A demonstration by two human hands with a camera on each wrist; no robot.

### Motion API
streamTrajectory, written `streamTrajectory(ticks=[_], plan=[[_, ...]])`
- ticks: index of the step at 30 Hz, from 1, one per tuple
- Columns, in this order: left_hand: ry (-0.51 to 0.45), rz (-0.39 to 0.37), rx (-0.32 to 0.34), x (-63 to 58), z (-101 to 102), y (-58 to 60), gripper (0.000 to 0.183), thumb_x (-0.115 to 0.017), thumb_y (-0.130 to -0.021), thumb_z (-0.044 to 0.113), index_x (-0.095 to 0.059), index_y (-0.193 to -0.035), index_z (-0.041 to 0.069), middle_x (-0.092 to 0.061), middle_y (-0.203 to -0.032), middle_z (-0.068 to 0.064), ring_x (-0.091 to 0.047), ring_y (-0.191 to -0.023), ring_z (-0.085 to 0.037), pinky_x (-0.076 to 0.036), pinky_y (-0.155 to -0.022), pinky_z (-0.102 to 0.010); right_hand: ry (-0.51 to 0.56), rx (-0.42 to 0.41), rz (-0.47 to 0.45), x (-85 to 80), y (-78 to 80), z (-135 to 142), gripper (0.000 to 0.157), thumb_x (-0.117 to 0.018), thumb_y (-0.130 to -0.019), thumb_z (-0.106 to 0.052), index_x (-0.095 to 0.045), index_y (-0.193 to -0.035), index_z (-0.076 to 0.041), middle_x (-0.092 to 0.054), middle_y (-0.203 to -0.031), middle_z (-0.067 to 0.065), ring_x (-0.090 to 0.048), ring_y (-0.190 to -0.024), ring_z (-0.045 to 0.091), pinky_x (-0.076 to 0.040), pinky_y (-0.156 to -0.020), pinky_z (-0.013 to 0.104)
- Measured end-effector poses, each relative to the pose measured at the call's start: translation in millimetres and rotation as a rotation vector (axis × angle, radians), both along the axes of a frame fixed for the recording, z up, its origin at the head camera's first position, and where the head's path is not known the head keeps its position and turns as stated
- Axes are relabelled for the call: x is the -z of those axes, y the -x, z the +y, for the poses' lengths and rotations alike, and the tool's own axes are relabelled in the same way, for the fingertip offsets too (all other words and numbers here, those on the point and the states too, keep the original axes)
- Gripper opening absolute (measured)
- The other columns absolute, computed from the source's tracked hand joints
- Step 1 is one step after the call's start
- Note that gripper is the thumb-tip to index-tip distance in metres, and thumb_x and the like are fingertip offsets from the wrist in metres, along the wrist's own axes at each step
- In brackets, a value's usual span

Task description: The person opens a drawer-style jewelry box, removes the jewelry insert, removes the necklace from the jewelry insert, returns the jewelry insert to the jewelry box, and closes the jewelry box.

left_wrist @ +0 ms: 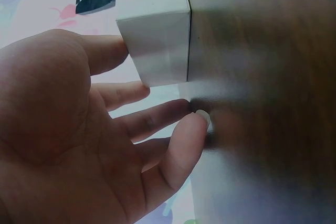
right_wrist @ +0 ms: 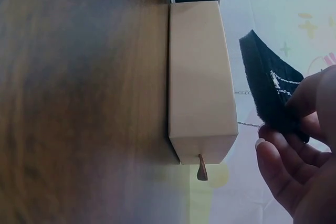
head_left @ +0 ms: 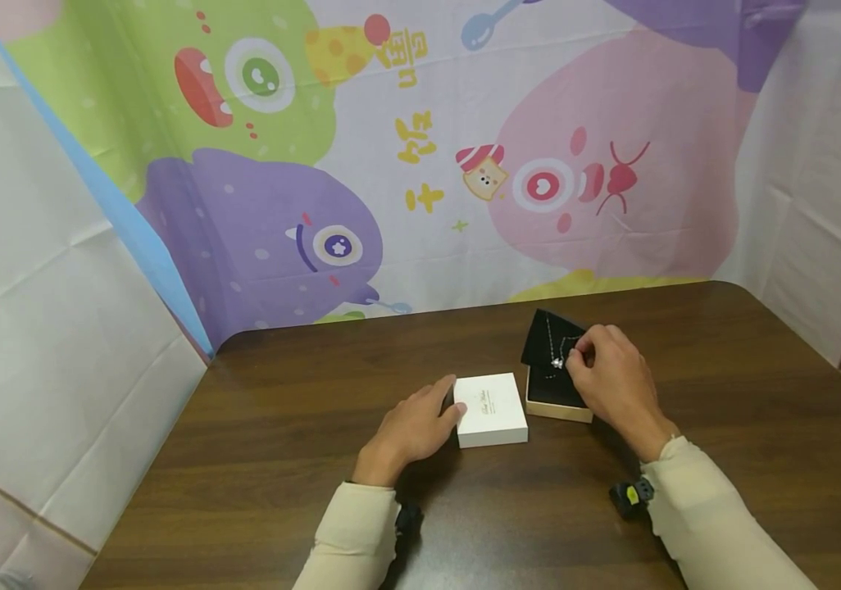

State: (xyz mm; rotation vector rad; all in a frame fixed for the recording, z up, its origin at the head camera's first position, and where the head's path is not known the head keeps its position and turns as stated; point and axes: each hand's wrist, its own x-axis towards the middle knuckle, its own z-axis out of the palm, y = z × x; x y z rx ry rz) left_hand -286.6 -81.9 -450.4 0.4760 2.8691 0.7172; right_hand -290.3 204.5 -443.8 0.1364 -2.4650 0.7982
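Table (head_left: 258,442), left hand (head_left: 413,426) loose against box (head_left: 493,410), right hand (head_left: 618,378) pinching pad (head_left: 538,338) — ribbon (right_wrist: 202,170), right wrist view only

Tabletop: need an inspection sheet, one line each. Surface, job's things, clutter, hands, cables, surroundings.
Surface: brown wood-grain tabletop, glare on the near side.
Job's things: white box flat beside an open tan box; black insert raised and tilted, silvery necklace across its face.
Clutter: nothing seen.
Hands: left hand touches the white box; right hand pinches the insert.
Cables: nothing seen.
Surroundings: cartoon-print cloth behind, pale coverings either side.
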Motion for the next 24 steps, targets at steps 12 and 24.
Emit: streamTrajectory(ticks=[12, 24], plan=[[-0.004, -0.012, -0.005, 0.8, -0.1, -0.1, 0.059, -0.048, -0.104, 0.043, -0.036, -0.156, 0.018, -0.046, -0.152, -0.010, -0.046, -0.137, -0.030, -0.038, -0.107, -0.055, 0.018, 0.004, 0.131, 3.5, 3.8, 0.0, 0.007, -0.066, -0.085, -0.008, -0.060, -0.082, -0.006, -0.056, -0.082, 0.008, -0.055, -0.072, 0.027, -0.044, -0.066, 0.043], [-0.003, -0.004, 0.001, 1.4, -0.3, 0.6, 0.059, -0.047, -0.104, 0.043, -0.036, -0.156, 0.018, -0.047, -0.151, -0.010, -0.047, -0.136, -0.030, -0.039, -0.107, -0.054, 0.053, -0.045, 0.284, 6.0, 8.8, -0.5, 0.011, -0.069, -0.082, -0.001, -0.059, -0.084, -0.002, -0.055, -0.081, 0.010, -0.054, -0.070, 0.025, -0.043, -0.065, 0.042]])
